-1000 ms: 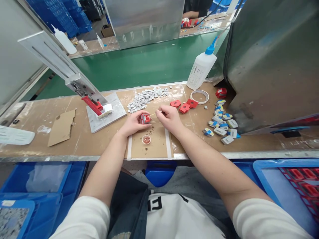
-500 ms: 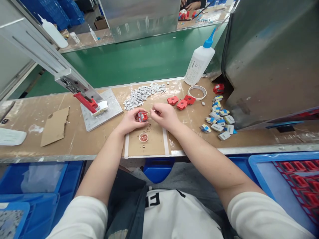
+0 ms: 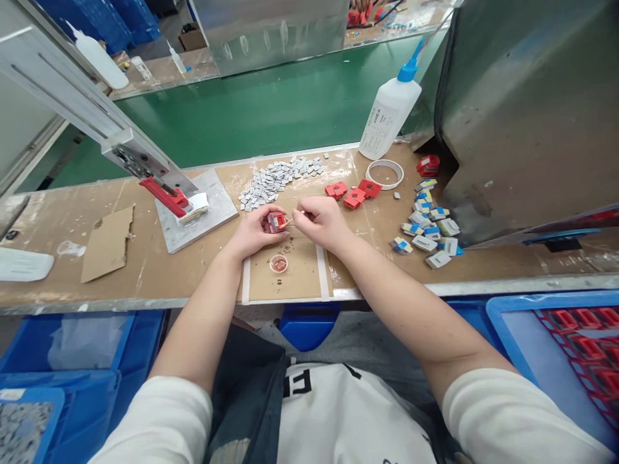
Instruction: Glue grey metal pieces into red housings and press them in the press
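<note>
Centrally, the left hand [image 3: 254, 233] clamps one small red part [image 3: 276, 222] between thumb and fingers, a grey metal face showing on its top. The right hand [image 3: 319, 222] pinches a thin pale stick [image 3: 289, 222], its tip touching the part. Just below the grip sits one small round cup [image 3: 278, 263] with reddish contents. Beyond the right hand lie three more red parts [image 3: 353, 193], one tape ring [image 3: 385, 174] and one white squeeze bottle [image 3: 389, 116] with a blue nozzle; its label print is too small to read.
</note>
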`<state>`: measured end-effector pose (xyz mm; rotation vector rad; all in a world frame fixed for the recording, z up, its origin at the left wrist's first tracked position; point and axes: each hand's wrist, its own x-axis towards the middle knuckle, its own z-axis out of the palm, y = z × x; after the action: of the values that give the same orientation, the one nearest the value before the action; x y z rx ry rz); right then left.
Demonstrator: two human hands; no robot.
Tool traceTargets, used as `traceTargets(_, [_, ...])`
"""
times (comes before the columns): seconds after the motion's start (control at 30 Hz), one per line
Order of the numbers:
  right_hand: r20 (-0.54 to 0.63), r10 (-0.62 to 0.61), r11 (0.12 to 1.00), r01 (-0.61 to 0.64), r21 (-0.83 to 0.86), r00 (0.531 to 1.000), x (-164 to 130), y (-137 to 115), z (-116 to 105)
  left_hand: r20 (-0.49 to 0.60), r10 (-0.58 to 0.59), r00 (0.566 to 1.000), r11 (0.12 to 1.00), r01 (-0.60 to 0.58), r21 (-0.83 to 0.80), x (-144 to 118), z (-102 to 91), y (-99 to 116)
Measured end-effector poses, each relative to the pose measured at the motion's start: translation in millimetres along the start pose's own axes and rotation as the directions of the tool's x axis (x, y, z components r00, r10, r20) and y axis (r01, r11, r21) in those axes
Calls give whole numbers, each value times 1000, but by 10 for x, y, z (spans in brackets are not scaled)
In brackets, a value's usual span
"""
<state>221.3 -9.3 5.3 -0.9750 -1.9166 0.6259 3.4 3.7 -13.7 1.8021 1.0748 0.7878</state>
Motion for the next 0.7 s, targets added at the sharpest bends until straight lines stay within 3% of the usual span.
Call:
traceTargets(0.07, [144, -89, 994, 79, 75, 986, -33, -35, -24, 3, 1, 1000, 1000, 0, -14, -1, -3, 9])
traceTargets(0.17, [397, -194, 980, 159, 119, 897, -87, -86, -16, 18, 10, 1000, 996, -9, -86, -9, 0, 13])
traceTargets(0.23, [477, -214, 977, 189, 99, 852, -111, -102, 10, 30, 19, 999, 992, -15, -129, -15, 6, -2])
traceTargets(0.37, [536, -239, 967, 246, 60, 809, -120, -89, 54, 25, 41, 999, 993, -38, -110, -18, 7, -49])
traceTargets(0.5, [554, -244, 963, 266, 42, 796, -123, -71, 70, 29, 52, 998, 994, -49, -101, -16, 3, -70])
traceTargets(0.63, [532, -259, 963, 258, 78, 806, -137, -66, 68, 32, 59, 998, 994, -56, -93, -14, 5, -61])
traceTargets(0.7, [481, -258, 966, 239, 102, 838, -136, -61, 50, 31, 62, 998, 994, -59, -95, -15, 7, -46])
